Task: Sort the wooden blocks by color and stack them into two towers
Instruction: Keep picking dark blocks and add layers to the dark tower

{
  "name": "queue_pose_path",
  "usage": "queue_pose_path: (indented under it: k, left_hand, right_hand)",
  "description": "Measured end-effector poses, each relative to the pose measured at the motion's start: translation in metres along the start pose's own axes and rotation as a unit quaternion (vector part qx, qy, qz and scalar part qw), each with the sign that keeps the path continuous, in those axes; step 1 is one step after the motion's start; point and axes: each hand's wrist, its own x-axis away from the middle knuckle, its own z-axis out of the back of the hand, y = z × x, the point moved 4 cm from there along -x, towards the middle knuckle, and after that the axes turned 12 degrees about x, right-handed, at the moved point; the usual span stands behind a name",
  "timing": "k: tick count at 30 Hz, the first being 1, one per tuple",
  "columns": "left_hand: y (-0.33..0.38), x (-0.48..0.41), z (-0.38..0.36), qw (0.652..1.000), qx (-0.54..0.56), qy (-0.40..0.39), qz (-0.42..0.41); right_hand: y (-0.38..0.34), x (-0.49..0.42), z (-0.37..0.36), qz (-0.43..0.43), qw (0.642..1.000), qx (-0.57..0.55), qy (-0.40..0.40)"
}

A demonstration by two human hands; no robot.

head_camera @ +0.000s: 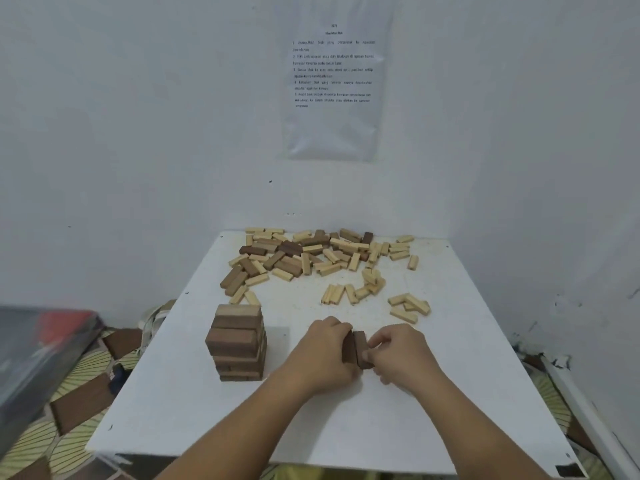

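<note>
You are squeezing a small bundle of dark brown wooden blocks [356, 348] between your left hand [327, 351] and right hand [398, 353], fingers curled around it, just right of the dark brown block tower [239, 342]. They are probably light, rigid and smooth, so keep pinching the long faces evenly.

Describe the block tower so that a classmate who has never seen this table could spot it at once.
Find the white table in the room's corner. On its near left side, left of the left hand, stands the dark brown tower. It alone is stacked in layers; the loose blocks farther back lie scattered.
</note>
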Motion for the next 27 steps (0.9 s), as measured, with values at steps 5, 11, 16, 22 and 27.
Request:
queue_pose_path:
  k: [5,11,16,22,27]
  left_hand:
    - [-0.018,-0.007,-0.009,1.0,0.011,-0.006,-0.018]
    - [-0.018,0.0,-0.015,0.996,0.065,0.006,-0.06]
    - [-0.027,0.001,-0.017,0.992,0.115,0.032,-0.028]
    - [-0.034,-0.003,-0.014,0.988,0.143,0.049,-0.011]
    - [-0.037,-0.006,-0.015,0.988,0.152,0.041,0.001]
  right_hand:
    - [0.002,-0.001,0.001,0.003,1.0,-0.008,-0.003]
    - [0.002,-0.023,0.01,0.018,0.999,0.03,0.041]
    - [-0.003,-0.068,0.04,0.034,0.984,-0.015,0.172]
    - [-0.032,-0.153,0.046,0.085,0.972,0.09,0.198]
    - [-0.062,-0.21,0.024,0.046,0.937,0.321,0.132]
